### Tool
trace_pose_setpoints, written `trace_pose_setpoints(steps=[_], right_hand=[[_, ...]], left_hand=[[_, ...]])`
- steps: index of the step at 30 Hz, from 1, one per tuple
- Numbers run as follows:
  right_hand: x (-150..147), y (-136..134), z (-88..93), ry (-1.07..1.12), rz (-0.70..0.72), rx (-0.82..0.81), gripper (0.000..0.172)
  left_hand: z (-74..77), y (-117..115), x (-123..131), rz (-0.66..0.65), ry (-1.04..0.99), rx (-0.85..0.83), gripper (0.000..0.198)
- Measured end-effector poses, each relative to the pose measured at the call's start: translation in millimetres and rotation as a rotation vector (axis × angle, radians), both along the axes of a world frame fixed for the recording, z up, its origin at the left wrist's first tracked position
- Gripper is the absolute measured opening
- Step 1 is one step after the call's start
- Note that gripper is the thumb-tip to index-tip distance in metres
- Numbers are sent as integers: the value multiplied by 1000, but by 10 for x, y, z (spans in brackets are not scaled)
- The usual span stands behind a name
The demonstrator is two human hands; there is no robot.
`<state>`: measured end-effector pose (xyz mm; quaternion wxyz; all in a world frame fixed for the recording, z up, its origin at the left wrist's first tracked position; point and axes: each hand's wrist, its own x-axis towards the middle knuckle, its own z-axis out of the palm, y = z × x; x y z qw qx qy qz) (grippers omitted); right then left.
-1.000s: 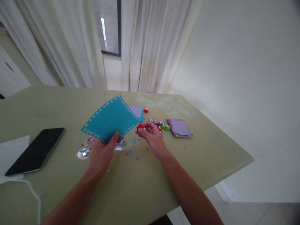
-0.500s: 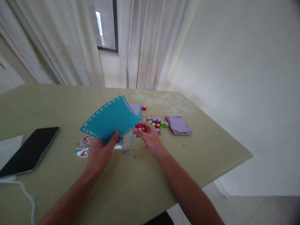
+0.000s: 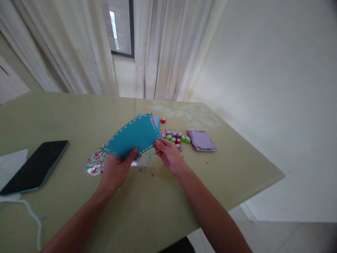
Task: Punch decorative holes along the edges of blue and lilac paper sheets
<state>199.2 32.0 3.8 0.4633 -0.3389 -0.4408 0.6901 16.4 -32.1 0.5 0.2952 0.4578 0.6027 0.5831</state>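
Observation:
A sheet of blue paper [image 3: 133,135] with small shapes punched along its edges is held up above the table, bent into a curve. My left hand [image 3: 119,168] grips its lower edge, thumb on top and the fingers mostly hidden underneath. At the right corner of the sheet, my right hand [image 3: 170,154] has thumb and fingers closed on the paper; whether a punch is also in them cannot be seen. Just beyond this hand sit several small craft punches [image 3: 173,135] in purple, green and red. One red punch [image 3: 163,121] stands apart, farther back.
A stack of purple punched paper [image 3: 202,141] lies to the right. Lilac and blue sheets [image 3: 157,121] are partly behind the held paper. A clear round container of confetti [image 3: 94,167] is left of my hands, with loose bits around. A black tablet [image 3: 35,167] and white cable [image 3: 34,216] lie farther left.
The blue paper has tipped lower and shifted right, curving more. My right fingers now pinch its corner; a red punch seen beside them earlier is no longer visible.

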Motion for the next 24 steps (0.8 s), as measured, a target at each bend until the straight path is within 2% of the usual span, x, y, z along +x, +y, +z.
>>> trace_pose_setpoints(steps=[11, 24], right_hand=[[4, 23, -13, -48, -19, 4, 58], [26, 33, -35, -76, -49, 36, 54]], left_hand=[[126, -21, 52, -31, -76, -50, 43], [88, -15, 57, -21, -84, -64, 44]])
